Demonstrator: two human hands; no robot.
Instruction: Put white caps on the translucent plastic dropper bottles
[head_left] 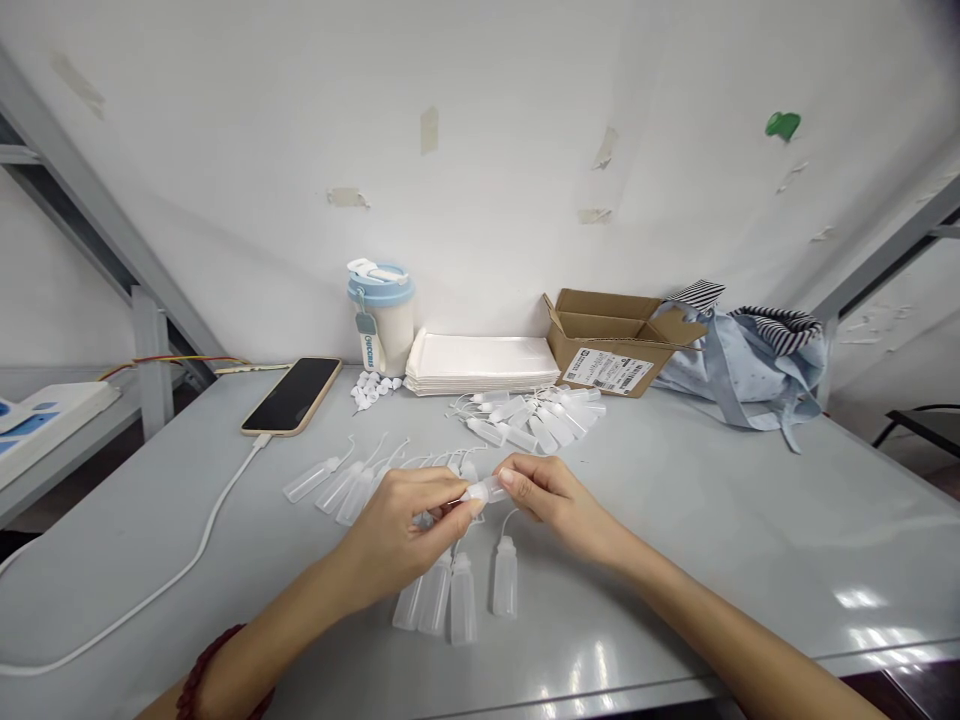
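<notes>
Both hands meet over the middle of the grey table (712, 520). My left hand (409, 525) and my right hand (551, 495) each pinch one end of a small translucent plastic bottle (486, 490), held sideways between them. Under the hands lie several more such bottles (461, 600) in a row. Another row of bottles with thin tethered caps (337, 482) lies to the left, and a heap of bottles (536, 418) lies further back.
A phone (292, 395) on a white charging cable (187, 560) lies at the back left. Against the wall stand a blue-lidded cup (381, 318), small white caps (373, 388), a stack of white bags (480, 362), an open cardboard box (611, 340) and a blue cloth bag (742, 360).
</notes>
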